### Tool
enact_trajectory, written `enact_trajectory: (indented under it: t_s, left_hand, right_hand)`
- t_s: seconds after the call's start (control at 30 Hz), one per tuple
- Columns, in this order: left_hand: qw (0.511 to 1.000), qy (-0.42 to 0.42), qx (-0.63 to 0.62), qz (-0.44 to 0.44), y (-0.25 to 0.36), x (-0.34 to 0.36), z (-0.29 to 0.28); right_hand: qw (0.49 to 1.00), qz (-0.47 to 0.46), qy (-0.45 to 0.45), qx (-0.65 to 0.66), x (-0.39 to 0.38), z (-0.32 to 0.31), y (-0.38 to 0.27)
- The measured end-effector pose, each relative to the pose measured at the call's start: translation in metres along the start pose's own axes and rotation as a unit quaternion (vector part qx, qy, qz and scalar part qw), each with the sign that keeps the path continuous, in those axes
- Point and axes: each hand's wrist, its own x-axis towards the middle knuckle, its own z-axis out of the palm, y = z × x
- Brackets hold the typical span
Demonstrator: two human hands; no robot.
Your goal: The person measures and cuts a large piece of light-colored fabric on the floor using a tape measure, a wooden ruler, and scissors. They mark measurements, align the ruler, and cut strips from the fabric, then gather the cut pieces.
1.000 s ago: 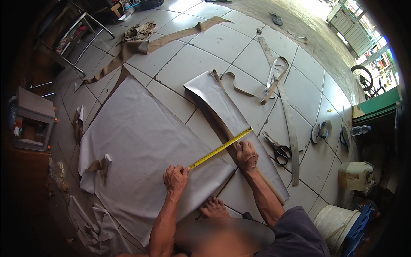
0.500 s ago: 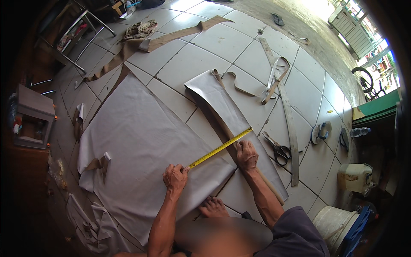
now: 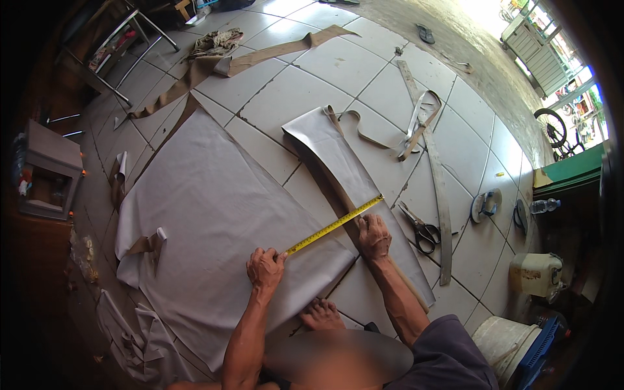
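Observation:
A yellow tape measure point(image 3: 325, 234) stretches slantwise from a large grey sheet of leather-like fabric point(image 3: 208, 188) across to a long grey strip point(image 3: 344, 156) of the same material. My left hand point(image 3: 265, 268) is closed on its lower left end, over the sheet. With curled fingers, my right hand point(image 3: 374, 237) grips the strip's folded brown-backed edge, right against the underside of the tape. What lies inside each palm is hidden. Black-handled scissors point(image 3: 426, 235) lie open on the tiles to the right of the strip.
Beyond the scissors lies a long flat metal bar point(image 3: 437, 188), with a curled narrow strip point(image 3: 416, 130) across it. Brown offcuts point(image 3: 273, 52) lie at the back. A bucket point(image 3: 504, 348) and a jerrycan point(image 3: 536, 273) stand at right. My bare foot point(image 3: 323, 315) is near the sheet.
Both hands and the tape keep their places on the fabric. Only the view has shifted very slightly.

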Motion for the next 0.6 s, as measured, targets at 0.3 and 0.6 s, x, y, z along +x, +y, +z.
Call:
enact_trajectory:
  t_s: [0.3,0.6]
  left_hand:
    - [1.0,0.013,-0.003,0.011,-0.0018,0.0,0.0022]
    - [1.0,0.021,-0.006,0.018,-0.0036,-0.0001,0.0038]
  right_hand:
    - [1.0,0.002,0.001,0.001,-0.0001,0.0013,0.0011]
    - [1.0,0.009,-0.018,-0.003,0.0003,-0.0007,0.0002]
